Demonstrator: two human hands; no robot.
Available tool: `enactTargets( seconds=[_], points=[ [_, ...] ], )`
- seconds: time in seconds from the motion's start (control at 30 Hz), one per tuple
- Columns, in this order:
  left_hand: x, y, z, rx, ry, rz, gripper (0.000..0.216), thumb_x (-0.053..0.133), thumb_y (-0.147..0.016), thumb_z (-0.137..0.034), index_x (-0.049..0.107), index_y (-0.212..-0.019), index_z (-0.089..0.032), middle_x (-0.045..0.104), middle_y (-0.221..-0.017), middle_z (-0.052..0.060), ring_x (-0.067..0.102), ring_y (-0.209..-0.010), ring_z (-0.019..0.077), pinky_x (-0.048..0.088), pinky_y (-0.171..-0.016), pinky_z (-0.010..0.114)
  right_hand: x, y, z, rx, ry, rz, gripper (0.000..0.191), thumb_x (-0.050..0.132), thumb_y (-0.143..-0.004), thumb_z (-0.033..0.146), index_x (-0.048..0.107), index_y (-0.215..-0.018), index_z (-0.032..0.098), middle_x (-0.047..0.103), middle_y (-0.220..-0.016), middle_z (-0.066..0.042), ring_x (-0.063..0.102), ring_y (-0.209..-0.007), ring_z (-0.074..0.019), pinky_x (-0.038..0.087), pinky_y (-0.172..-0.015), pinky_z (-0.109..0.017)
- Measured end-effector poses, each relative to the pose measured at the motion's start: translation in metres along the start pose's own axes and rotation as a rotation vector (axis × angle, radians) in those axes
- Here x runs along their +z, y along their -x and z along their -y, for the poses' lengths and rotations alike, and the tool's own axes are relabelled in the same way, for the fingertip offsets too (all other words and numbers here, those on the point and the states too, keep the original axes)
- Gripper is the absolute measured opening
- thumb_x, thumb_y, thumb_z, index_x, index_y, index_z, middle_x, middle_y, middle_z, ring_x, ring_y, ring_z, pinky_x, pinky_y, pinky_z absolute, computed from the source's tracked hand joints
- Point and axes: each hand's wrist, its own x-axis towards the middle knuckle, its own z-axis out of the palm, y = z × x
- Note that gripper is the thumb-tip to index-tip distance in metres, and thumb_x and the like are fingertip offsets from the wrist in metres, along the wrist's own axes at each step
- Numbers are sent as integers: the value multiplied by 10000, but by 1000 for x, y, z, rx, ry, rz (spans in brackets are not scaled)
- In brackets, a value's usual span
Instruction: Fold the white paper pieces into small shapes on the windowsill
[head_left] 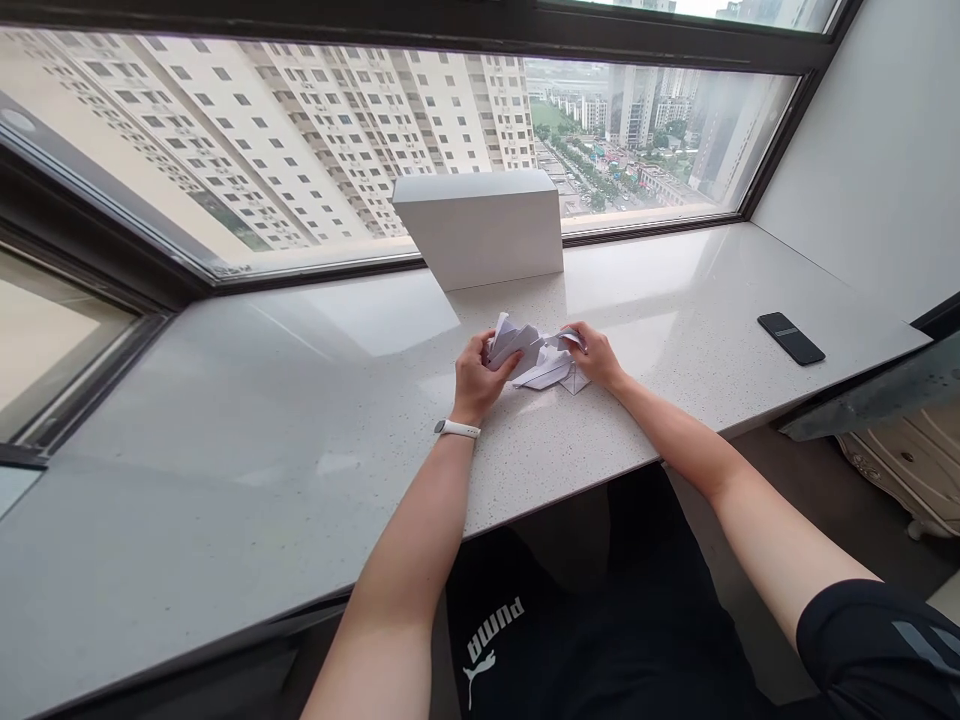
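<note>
My left hand [482,376] is closed around a bundle of folded white paper [523,348], its thumb pressed across the front. My right hand [595,353] pinches a smaller folded paper piece [571,338] between thumb and fingers, close to the right side of the bundle. Whether the two pieces are joined, I cannot tell. Under and between the hands, more folded paper pieces [546,373] lie on the pale speckled counter [360,420]. A white band with a dark face [457,429] is on my left wrist.
A large white box-like object [487,235] stands behind the hands, against the window [337,140]. To the right lies a black phone [791,338]. The counter's front edge runs just before my lap, and a carved cabinet [907,455] stands low at the right.
</note>
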Motion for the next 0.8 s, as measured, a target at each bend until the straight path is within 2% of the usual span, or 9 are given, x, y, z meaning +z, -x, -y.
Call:
enactTargets(
  seconds=[0.1, 0.17, 0.23, 0.33, 0.4, 0.57, 0.63, 0.7, 0.8],
  points=[
    [3, 0, -1, -66, 63, -68, 877, 796, -1013, -915, 728, -1500, -189, 838, -1142, 144, 814, -1061, 342, 666, -885, 486, 0, -1, 1, -41, -19, -95, 476, 557, -1225, 620, 805, -1369, 239, 909, -1328, -140, 833, -1162, -311, 688, -1069, -482],
    [5, 0, -2, -105, 91, -103, 934, 685, -1049, -986, 703, -1545, -194, 843, -1243, 170, 838, -1160, 372, 683, -938, 500, 1, -1, 3, -88, -5, -79, 579, 501, -1252, 692, 827, -1412, 241, 896, -1405, -168, 821, -1294, -340, 668, -1170, -541],
    [7, -1, 0, -127, 99, -113, 950, 583, -1073, -1030, 693, -1564, -224, 832, -1329, 175, 841, -1243, 389, 690, -994, 512, 2, -1, 5, -140, 22, 64, 647, 496, -1252, 755, 847, -1466, 257, 872, -1514, -174, 773, -1465, -363, 616, -1284, -608],
    [9, -2, 4, -140, 105, -93, 950, 474, -1095, -1053, 692, -1535, -239, 812, -1367, 186, 819, -1293, 388, 679, -1040, 527, 3, 1, 9, -221, 47, 343, 749, 593, -1186, 865, 830, -1577, 272, 813, -1655, -175, 683, -1636, -388, 540, -1390, -663],
    [10, -2, 8, -144, 106, -68, 970, 414, -1110, -1050, 683, -1523, -214, 801, -1358, 209, 805, -1292, 394, 671, -1058, 548, 2, 3, 11, -251, 53, 400, 877, 638, -1130, 932, 773, -1669, 254, 754, -1735, -199, 639, -1690, -408, 504, -1425, -681],
    [14, 1, 8, -134, 71, 54, 1045, 267, -1126, -1047, 730, -1498, -187, 814, -1317, 236, 798, -1284, 431, 653, -1111, 625, 2, 5, 12, -131, 78, 237, 1072, 471, -1112, 1040, 668, -1754, 204, 660, -1811, -253, 581, -1734, -428, 462, -1454, -699],
    [15, 1, 8, -87, 62, 98, 1099, 299, -1097, -1079, 738, -1559, -184, 776, -1540, 285, 720, -1520, 468, 584, -1273, 663, 2, 5, 11, -73, 73, 197, 1116, 370, -1127, 1044, 630, -1777, 175, 641, -1818, -274, 574, -1736, -422, 463, -1455, -680],
    [16, 2, 9, -16, 33, 172, 1176, 340, -1071, -1101, 669, -1705, -167, 607, -1824, 307, 509, -1782, 486, 426, -1451, 681, 3, 5, 9, -38, 62, 177, 1154, 306, -1125, 1053, 582, -1816, 171, 614, -1841, -279, 564, -1743, -418, 464, -1453, -670],
    [15, 2, 13, 74, -61, 336, 1284, 519, -1013, -1106, 515, -1861, -143, 408, -1982, 308, 303, -1899, 522, 257, -1538, 719, 4, 6, 8, -43, 50, 166, 1189, 291, -1110, 1071, 527, -1866, 184, 577, -1881, -273, 531, -1771, -422, 433, -1471, -687]
  ],
)
